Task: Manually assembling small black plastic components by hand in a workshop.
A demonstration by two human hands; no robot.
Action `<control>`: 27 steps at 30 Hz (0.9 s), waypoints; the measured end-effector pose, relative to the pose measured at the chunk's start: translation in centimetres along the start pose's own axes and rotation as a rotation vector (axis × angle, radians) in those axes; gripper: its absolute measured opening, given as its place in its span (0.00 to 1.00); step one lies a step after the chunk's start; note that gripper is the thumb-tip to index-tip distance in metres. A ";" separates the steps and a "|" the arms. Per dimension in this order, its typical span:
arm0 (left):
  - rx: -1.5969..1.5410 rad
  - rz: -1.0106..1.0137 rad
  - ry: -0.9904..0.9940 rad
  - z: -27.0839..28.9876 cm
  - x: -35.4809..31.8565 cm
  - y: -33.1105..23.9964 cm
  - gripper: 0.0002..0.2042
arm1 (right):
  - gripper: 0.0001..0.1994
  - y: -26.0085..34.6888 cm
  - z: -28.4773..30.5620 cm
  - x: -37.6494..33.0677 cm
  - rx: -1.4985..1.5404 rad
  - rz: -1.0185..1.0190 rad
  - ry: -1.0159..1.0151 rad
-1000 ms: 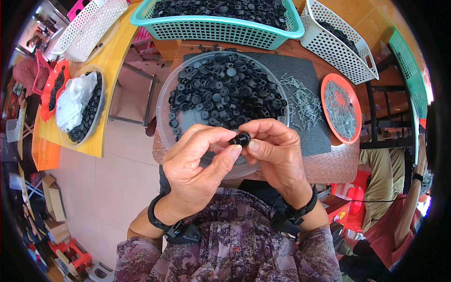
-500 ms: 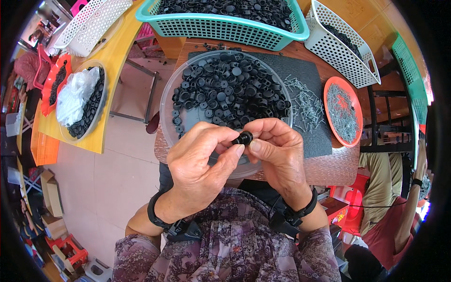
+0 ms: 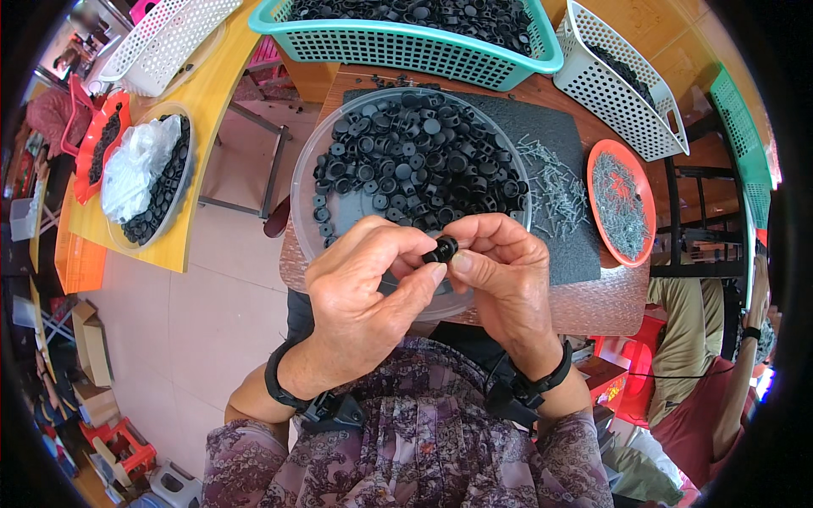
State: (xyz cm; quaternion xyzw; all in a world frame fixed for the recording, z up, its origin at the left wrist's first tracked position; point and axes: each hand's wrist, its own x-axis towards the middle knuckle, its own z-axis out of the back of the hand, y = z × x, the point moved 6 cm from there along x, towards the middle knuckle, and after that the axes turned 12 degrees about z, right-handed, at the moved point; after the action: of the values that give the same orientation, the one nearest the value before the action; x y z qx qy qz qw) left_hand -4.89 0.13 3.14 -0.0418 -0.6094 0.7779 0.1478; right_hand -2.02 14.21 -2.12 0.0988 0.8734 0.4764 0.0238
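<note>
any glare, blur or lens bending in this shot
Head view: fisheye bending curves the edge of the yellow table, black fills the corners; head view: bright sheen on the brown table and whitish plastic bag; head view: fingers look fairly sharp, the black part between them showing small highlights.

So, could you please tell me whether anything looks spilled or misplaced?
Loose silver screws lie scattered on the dark mat, outside the orange plate holding similar ones, and some black pieces lie beyond the clear tub; both look stray, perhaps deliberately placed.
</note>
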 end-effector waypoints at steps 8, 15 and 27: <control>-0.129 0.069 0.090 -0.2 0.5 1.6 0.12 | 0.10 0.6 0.0 -0.5 -0.237 0.098 -0.017; -0.132 0.105 0.100 -0.4 0.5 1.5 0.14 | 0.09 1.0 -0.1 -0.5 -0.284 0.093 -0.015; -0.084 0.138 0.148 -0.8 0.6 1.3 0.15 | 0.07 0.9 0.3 -0.5 -0.242 0.100 -0.017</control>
State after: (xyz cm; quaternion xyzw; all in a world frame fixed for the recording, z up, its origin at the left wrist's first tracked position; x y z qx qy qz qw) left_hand -5.48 0.75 1.79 -0.1473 -0.6246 0.7547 0.1364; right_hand -1.39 14.83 -1.58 0.1426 0.8033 0.5779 0.0191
